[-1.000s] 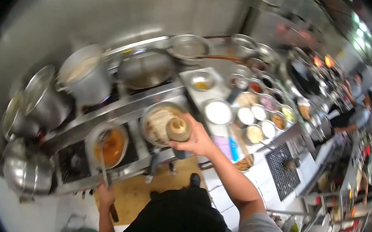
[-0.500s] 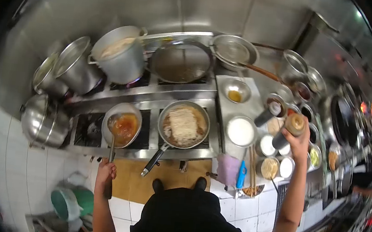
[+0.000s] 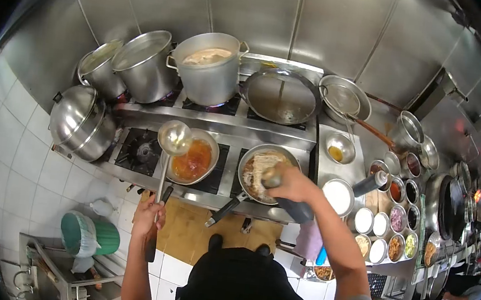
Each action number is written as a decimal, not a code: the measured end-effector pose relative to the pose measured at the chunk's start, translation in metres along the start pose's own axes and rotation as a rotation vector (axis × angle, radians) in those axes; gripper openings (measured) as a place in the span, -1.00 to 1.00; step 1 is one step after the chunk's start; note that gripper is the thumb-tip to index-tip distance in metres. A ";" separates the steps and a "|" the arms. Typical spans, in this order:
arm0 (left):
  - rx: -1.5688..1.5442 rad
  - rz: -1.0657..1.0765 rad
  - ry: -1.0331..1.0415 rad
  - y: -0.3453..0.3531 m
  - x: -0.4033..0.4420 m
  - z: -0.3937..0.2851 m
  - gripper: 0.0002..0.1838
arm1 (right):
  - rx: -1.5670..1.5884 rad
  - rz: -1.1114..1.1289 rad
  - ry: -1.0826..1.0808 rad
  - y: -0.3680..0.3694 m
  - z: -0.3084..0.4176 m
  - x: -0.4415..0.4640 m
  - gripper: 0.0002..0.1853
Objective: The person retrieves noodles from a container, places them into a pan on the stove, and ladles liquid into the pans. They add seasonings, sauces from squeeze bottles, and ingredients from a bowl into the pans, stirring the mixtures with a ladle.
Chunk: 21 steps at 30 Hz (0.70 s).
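My left hand (image 3: 149, 215) is wrapped round the handle of a metal ladle (image 3: 175, 138), whose bowl is over the left edge of a pan of orange-red sauce (image 3: 195, 160). My right hand (image 3: 290, 186) grips a dark squeeze bottle (image 3: 295, 210), tilted above the right pan (image 3: 245, 174). Pale noodle-like food (image 3: 264, 169) lies in that pan, partly hidden by the hand and the bottle's top. The right pan's black handle (image 3: 226, 210) points down toward the front of the stove.
Behind are a tall pot (image 3: 205, 76) and a wide wok (image 3: 279, 103). To the right stand a bowl of white contents (image 3: 337, 196), another dark bottle (image 3: 370, 184) and several small containers. A green bin (image 3: 107, 237) is at lower left. A co-worker's arm (image 3: 455, 298) shows far right.
My right hand has brought the bottle from the containers back over the right pan and tipped it. My left hand has raised the ladle out of the sauce.
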<state>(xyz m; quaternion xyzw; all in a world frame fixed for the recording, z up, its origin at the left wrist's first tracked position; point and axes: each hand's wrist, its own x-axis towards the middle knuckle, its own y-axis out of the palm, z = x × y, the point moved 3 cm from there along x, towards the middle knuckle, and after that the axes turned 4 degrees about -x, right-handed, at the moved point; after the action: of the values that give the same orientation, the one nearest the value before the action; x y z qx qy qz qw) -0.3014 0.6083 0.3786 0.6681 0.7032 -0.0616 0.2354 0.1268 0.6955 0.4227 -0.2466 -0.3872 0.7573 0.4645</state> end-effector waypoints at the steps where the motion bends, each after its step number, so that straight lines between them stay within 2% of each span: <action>1: -0.063 0.044 0.003 -0.003 -0.002 0.002 -0.90 | -0.021 0.089 0.025 0.022 0.002 0.024 -0.06; 5: -0.169 0.086 -0.093 -0.015 -0.008 0.008 -0.92 | -0.108 0.231 0.083 0.064 0.043 0.093 -0.10; 8: -0.137 0.119 -0.122 -0.021 -0.011 0.005 -0.92 | -0.209 0.342 0.099 0.090 0.058 0.133 -0.16; 10: -0.141 0.117 -0.137 -0.029 -0.009 0.006 -0.91 | -0.327 0.443 0.184 0.106 0.063 0.151 -0.19; 18: -0.093 0.193 -0.149 -0.057 0.013 0.000 -0.86 | -0.377 0.428 0.316 0.112 0.077 0.167 -0.20; 21: -0.088 0.187 -0.167 -0.061 0.020 -0.005 -0.87 | -0.343 0.355 0.249 0.113 0.076 0.162 -0.17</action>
<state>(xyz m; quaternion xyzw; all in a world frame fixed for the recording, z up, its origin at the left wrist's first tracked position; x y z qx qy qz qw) -0.3619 0.6227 0.3611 0.7123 0.6179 -0.0637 0.3269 -0.0593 0.7829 0.3729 -0.4768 -0.4006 0.7140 0.3199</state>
